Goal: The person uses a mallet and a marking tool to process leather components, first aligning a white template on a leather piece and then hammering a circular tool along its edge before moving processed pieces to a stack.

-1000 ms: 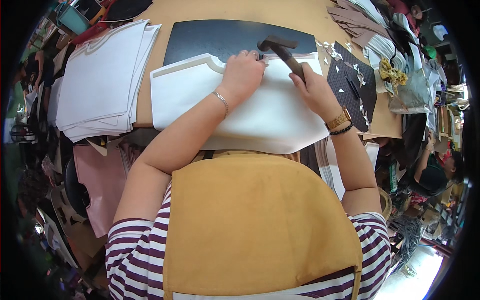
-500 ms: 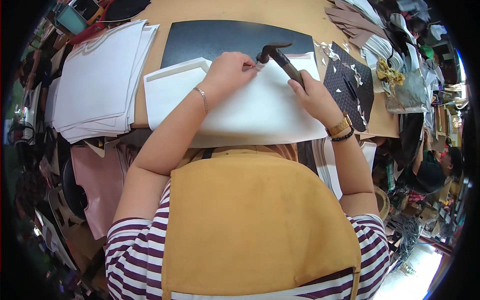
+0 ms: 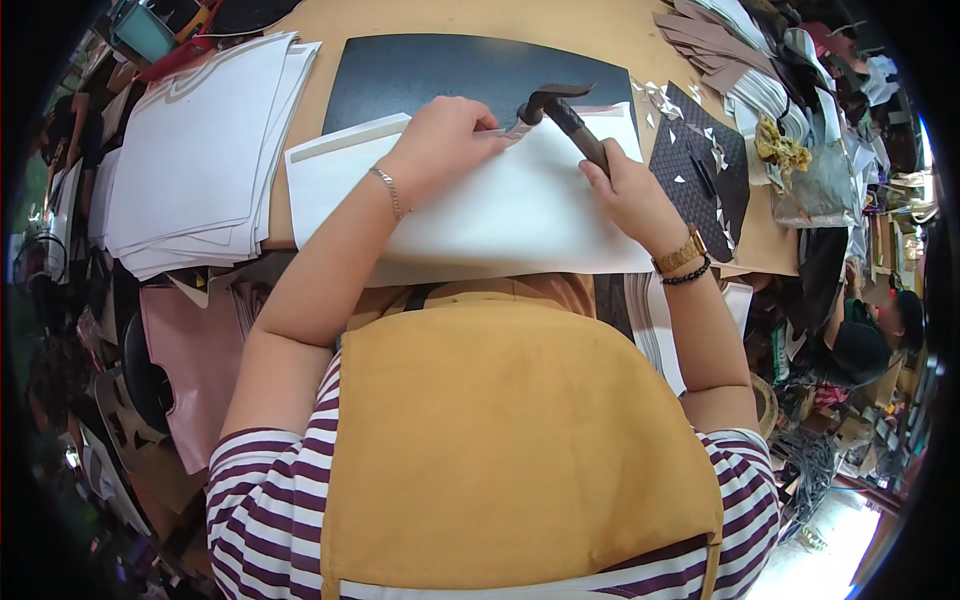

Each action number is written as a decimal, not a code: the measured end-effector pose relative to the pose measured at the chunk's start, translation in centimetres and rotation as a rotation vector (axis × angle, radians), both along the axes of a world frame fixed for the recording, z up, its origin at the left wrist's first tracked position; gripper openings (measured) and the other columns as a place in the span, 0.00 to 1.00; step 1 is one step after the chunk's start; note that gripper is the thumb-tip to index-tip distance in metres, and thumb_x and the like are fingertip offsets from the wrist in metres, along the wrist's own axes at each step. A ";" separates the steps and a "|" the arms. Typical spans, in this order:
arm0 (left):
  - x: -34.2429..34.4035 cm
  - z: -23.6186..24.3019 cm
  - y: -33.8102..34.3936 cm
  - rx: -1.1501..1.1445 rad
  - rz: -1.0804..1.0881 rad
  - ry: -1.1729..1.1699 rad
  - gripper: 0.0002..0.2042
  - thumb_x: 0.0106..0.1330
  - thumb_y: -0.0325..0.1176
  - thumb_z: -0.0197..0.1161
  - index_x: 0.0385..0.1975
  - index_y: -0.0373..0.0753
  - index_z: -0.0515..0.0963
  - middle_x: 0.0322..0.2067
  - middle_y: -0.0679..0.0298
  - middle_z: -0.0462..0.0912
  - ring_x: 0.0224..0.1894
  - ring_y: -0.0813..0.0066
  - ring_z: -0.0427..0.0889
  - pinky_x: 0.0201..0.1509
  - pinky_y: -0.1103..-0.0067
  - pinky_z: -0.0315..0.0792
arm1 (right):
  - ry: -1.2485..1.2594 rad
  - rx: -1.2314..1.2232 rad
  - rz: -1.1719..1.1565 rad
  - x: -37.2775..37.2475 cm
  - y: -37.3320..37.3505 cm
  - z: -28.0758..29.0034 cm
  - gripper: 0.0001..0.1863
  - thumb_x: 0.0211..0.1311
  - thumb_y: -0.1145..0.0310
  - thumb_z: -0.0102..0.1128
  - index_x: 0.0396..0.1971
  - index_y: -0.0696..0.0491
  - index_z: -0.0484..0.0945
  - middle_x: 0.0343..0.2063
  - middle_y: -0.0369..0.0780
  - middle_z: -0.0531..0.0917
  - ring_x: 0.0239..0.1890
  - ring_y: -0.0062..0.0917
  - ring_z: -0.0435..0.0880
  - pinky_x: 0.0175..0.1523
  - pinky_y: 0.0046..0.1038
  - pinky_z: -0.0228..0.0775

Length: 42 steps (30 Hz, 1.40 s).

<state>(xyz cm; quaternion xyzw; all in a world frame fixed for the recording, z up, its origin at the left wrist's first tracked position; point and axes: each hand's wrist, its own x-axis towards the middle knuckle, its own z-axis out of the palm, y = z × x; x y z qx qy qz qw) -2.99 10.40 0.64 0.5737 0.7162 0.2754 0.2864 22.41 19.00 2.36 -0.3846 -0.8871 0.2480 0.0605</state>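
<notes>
A large white sheet (image 3: pixel 500 225), perhaps leather or a similar material, lies in front of me with a folded greyish strip along its far edge. My left hand (image 3: pixel 445 140) has its fingers pinched together at that far edge, near the middle of the strip; the fingertips are partly hidden. Wrapped round the handle of a hammer (image 3: pixel 580 132) is my right hand (image 3: pixel 632 195). The dark, curved hammer head is at the folded edge, just right of my left fingertips. Under the sheet's far part sits a black board (image 3: pixel 470 75).
A stack of white sheets (image 3: pixel 195 160) stands at the left of the table (image 3: pixel 600 20). On the right, a dark textured mat (image 3: pixel 690 165) carries small white scraps and a pen-like tool. Brown strips (image 3: pixel 710 45) and a clear plastic bag (image 3: pixel 820 185) lie beyond. Another person (image 3: pixel 860 340) is far right.
My left hand has shifted slightly left and away from me along the strip. The hammer has moved a little to the right, still in my right hand.
</notes>
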 end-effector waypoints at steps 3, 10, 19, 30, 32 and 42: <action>-0.8 -1.7 -0.3 0.139 -0.082 -0.037 0.12 0.59 0.36 0.69 0.39 0.37 0.85 0.36 0.56 0.86 0.37 0.60 0.85 0.45 0.72 0.78 | 0.015 0.022 0.007 -0.3 -0.2 0.4 0.18 0.72 0.56 0.52 0.41 0.59 0.66 0.23 0.56 0.80 0.29 0.54 0.81 0.35 0.48 0.72; -0.4 -2.7 -0.9 0.473 -0.186 0.330 0.05 0.62 0.33 0.66 0.31 0.39 0.84 0.30 0.60 0.83 0.32 0.59 0.83 0.40 0.70 0.76 | -0.021 0.062 0.064 -1.0 -1.4 2.3 0.17 0.72 0.56 0.53 0.41 0.57 0.66 0.22 0.55 0.80 0.27 0.53 0.81 0.33 0.48 0.71; -2.1 -1.4 -2.0 0.228 -0.138 0.121 0.05 0.63 0.35 0.66 0.30 0.42 0.84 0.32 0.64 0.84 0.33 0.64 0.82 0.44 0.69 0.72 | -0.047 -0.008 0.046 -0.3 -0.7 1.4 0.17 0.72 0.57 0.53 0.40 0.57 0.67 0.22 0.55 0.80 0.27 0.53 0.81 0.33 0.47 0.71; -1.9 -2.7 -2.9 0.530 -0.295 0.551 0.03 0.64 0.35 0.65 0.30 0.45 0.83 0.34 0.68 0.83 0.36 0.69 0.80 0.49 0.69 0.63 | -0.045 0.113 0.081 -1.4 -1.7 3.7 0.16 0.71 0.56 0.54 0.38 0.56 0.69 0.22 0.53 0.80 0.28 0.51 0.81 0.33 0.46 0.72; -1.9 -2.7 -2.7 0.532 -0.305 0.560 0.03 0.64 0.35 0.65 0.30 0.45 0.83 0.34 0.68 0.83 0.37 0.69 0.80 0.48 0.70 0.63 | 0.058 0.096 0.073 -1.6 -2.0 3.5 0.16 0.71 0.56 0.54 0.38 0.56 0.69 0.22 0.53 0.81 0.28 0.51 0.81 0.34 0.47 0.72; -2.1 -2.6 -1.4 0.414 -0.174 0.230 0.07 0.65 0.35 0.63 0.32 0.38 0.80 0.34 0.57 0.82 0.35 0.56 0.82 0.40 0.66 0.75 | 0.073 0.142 -0.039 -1.0 -0.7 4.2 0.17 0.71 0.55 0.55 0.37 0.57 0.71 0.23 0.53 0.80 0.28 0.53 0.80 0.33 0.47 0.71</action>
